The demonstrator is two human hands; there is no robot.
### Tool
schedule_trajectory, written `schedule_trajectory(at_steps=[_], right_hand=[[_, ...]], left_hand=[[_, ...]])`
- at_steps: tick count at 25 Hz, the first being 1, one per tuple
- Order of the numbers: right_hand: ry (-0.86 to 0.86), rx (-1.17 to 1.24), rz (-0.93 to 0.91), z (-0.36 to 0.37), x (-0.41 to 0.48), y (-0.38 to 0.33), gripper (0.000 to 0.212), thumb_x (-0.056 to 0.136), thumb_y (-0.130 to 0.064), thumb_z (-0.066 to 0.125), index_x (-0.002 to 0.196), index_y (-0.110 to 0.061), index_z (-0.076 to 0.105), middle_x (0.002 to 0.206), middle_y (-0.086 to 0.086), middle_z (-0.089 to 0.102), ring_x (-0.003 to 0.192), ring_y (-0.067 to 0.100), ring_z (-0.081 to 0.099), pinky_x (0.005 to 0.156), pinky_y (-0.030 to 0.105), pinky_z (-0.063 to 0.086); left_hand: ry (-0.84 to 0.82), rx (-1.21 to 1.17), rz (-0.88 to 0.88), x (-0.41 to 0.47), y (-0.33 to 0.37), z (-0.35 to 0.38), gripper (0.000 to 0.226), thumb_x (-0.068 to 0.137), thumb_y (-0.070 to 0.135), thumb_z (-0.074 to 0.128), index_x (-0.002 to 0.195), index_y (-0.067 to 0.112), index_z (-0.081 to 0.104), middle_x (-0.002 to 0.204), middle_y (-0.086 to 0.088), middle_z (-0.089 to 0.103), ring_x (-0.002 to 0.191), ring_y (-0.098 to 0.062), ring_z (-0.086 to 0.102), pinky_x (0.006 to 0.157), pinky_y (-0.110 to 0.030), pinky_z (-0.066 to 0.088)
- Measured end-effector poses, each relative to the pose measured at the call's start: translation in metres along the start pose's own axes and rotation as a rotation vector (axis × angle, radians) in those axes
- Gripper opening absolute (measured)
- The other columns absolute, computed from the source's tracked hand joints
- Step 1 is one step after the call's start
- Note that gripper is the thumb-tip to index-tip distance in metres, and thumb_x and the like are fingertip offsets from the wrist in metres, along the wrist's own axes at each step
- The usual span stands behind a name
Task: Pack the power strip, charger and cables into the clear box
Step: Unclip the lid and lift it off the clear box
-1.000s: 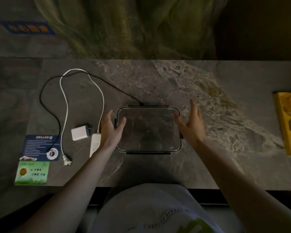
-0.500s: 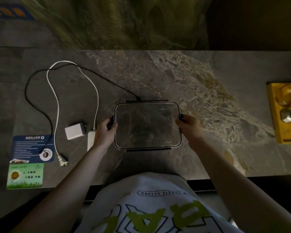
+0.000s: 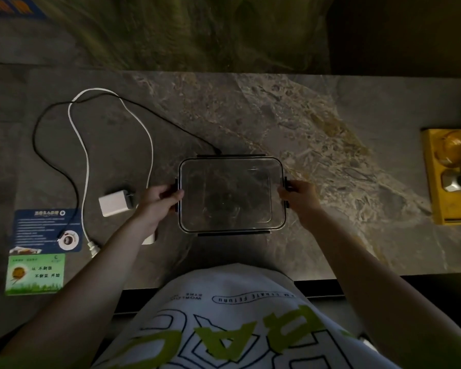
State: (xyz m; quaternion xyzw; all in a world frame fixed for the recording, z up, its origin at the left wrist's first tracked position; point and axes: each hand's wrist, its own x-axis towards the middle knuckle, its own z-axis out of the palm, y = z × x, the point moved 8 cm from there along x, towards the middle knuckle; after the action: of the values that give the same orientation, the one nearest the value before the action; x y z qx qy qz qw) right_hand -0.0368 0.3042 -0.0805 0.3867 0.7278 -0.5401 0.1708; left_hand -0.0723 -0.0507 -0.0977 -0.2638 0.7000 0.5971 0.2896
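The clear box (image 3: 232,166) lies in the middle of the stone table with its lid on and dark clasps along its sides. My left hand (image 3: 157,202) grips the clasp on its left side, and my right hand (image 3: 300,198) grips the one on its right side. A white charger (image 3: 115,203) lies just left of my left hand. The white power strip (image 3: 150,238) is mostly hidden under my left forearm; its white cable (image 3: 87,161) loops back and ends in a plug (image 3: 94,248). A black cable (image 3: 51,158) runs from a small round white puck (image 3: 68,240) around to the box's back edge.
A blue card (image 3: 37,227) and a green card (image 3: 35,274) lie at the table's left front. A yellow tray (image 3: 434,182) with a cup and metal object stands at the right edge. The table's front edge (image 3: 317,275) is close to my body.
My open hands closed in from beside the box onto its two side clasps and now grip them. The camera shifted slightly forward and down.
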Motion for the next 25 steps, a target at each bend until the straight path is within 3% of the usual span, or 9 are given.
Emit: schedule_trajectory(at_steps=[6,10,13,17,21,25], right_hand=[[0.034,0.04,0.008,0.0,0.001,0.004,0.016,0.086,-0.004,0.068,0.102,-0.001,0.068,0.073,0.001,0.061,0.065,0.017,0.056,0.066,0.035,0.049],[0.103,0.09,0.031,-0.008,0.0,0.004,0.024,0.078,-0.004,0.077,0.097,-0.008,0.063,0.08,0.002,0.062,0.072,0.019,0.06,0.063,0.03,0.052],[0.203,0.05,0.02,-0.017,-0.004,0.004,0.03,0.072,-0.009,0.084,0.091,-0.011,0.061,0.081,0.002,0.062,0.07,0.018,0.061,0.058,0.03,0.053],[0.224,0.003,0.031,-0.015,-0.006,0.005,0.031,0.068,-0.017,0.086,0.088,-0.016,0.062,0.083,0.004,0.066,0.081,0.026,0.068,0.072,0.045,0.06],[0.216,0.027,0.014,-0.014,-0.009,0.003,0.03,0.075,-0.014,0.082,0.093,-0.013,0.058,0.084,0.002,0.062,0.08,0.022,0.062,0.075,0.04,0.056],[0.245,-0.034,-0.017,-0.014,-0.015,0.0,0.031,0.078,-0.017,0.079,0.099,-0.011,0.056,0.092,0.006,0.061,0.082,0.022,0.059,0.066,0.031,0.047]], left_hand=[[-0.023,-0.031,-0.006,-0.004,0.001,0.002,0.022,0.09,0.009,0.063,0.112,0.004,0.063,0.095,-0.005,0.067,0.08,-0.011,0.065,0.068,-0.021,0.056],[0.035,-0.056,-0.009,-0.003,0.003,-0.004,0.024,0.084,0.008,0.069,0.108,0.004,0.066,0.1,-0.012,0.068,0.097,-0.027,0.064,0.09,-0.042,0.052],[0.077,-0.03,0.014,-0.005,0.004,-0.009,0.018,0.081,0.011,0.074,0.097,0.014,0.068,0.105,-0.015,0.069,0.104,-0.032,0.064,0.098,-0.048,0.049],[0.121,0.019,0.011,-0.006,0.005,-0.01,0.027,0.08,0.013,0.076,0.105,0.01,0.065,0.107,-0.016,0.069,0.105,-0.033,0.064,0.098,-0.052,0.049],[0.181,0.088,0.008,-0.007,0.006,-0.011,0.037,0.079,0.018,0.077,0.111,0.008,0.064,0.108,-0.013,0.069,0.102,-0.028,0.066,0.096,-0.048,0.051],[0.244,0.207,0.082,-0.013,0.014,-0.01,0.034,0.079,0.02,0.077,0.109,0.01,0.064,0.104,-0.007,0.069,0.095,-0.023,0.065,0.083,-0.035,0.051]])
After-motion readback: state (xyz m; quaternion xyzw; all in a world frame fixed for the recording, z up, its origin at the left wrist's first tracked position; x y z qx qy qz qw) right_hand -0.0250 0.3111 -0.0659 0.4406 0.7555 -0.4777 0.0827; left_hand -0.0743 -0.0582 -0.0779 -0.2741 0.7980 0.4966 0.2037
